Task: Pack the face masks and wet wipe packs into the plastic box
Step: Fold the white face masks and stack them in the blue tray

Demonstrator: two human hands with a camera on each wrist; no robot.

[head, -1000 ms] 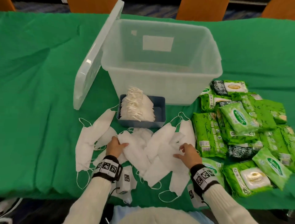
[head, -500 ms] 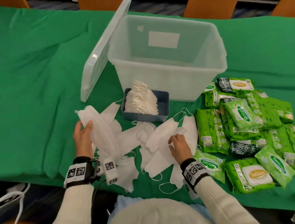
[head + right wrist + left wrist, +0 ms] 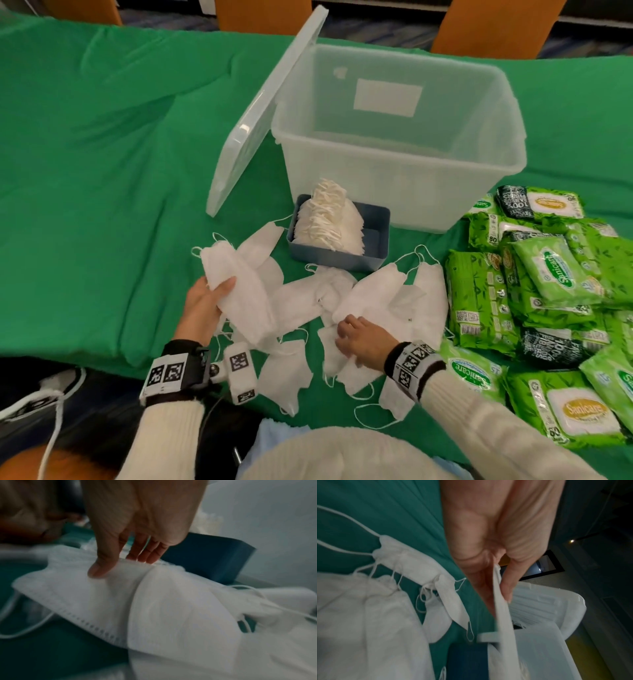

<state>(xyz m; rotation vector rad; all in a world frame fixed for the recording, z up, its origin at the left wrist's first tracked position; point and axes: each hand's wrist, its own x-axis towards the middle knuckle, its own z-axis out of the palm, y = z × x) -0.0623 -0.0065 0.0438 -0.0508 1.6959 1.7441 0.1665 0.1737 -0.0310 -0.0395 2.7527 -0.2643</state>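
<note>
On the green-clothed table (image 3: 102, 171), the left hand's (image 3: 202, 308) fingers (image 3: 224, 285) clasp a bunch of face masks (image 3: 246, 294). The right hand (image 3: 363, 339) pinches one face mask (image 3: 120, 601) in the loose pile (image 3: 301, 301). The plastic box (image 3: 394, 192) stands open at twelve o'clock, with wet wipe packs (image 3: 548, 274) at three.

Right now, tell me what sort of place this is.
Probably a meeting or function room set up for packing: a green-clothed table, orange chair backs behind, patterned carpet.
</note>
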